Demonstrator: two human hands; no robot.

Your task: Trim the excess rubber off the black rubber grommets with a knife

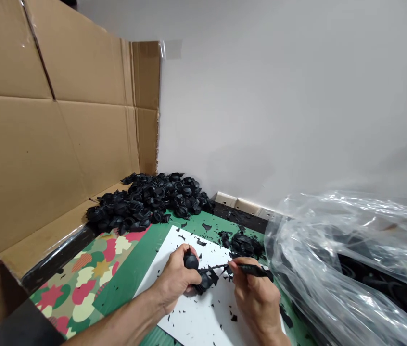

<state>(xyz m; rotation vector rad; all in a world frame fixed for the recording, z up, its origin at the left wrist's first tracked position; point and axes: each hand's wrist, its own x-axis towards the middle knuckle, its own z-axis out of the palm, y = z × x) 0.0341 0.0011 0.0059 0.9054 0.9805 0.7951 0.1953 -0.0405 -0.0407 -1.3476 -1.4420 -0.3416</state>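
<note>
My left hand (179,275) is closed around a rounded black rubber part (190,260), its thumb pressing near the lower side. Ragged black flaps (209,278) stick out to the right of that part, over the white sheet (174,315). In my right hand (256,293) is a slim black-handled craft knife (254,270), gripped like a pen. Its thin tip points left and reaches the torn edge of the flaps; whether it touches them I cannot tell. Small black scraps lie scattered on the sheet around both hands.
A large heap of black rubber parts (156,197) lies at the back left beside cardboard walls (81,134). A smaller pile (245,244) sits behind my right hand. Clear plastic bags (319,254) bulge at the right. Patterned paper (88,278) covers the green surface's left side.
</note>
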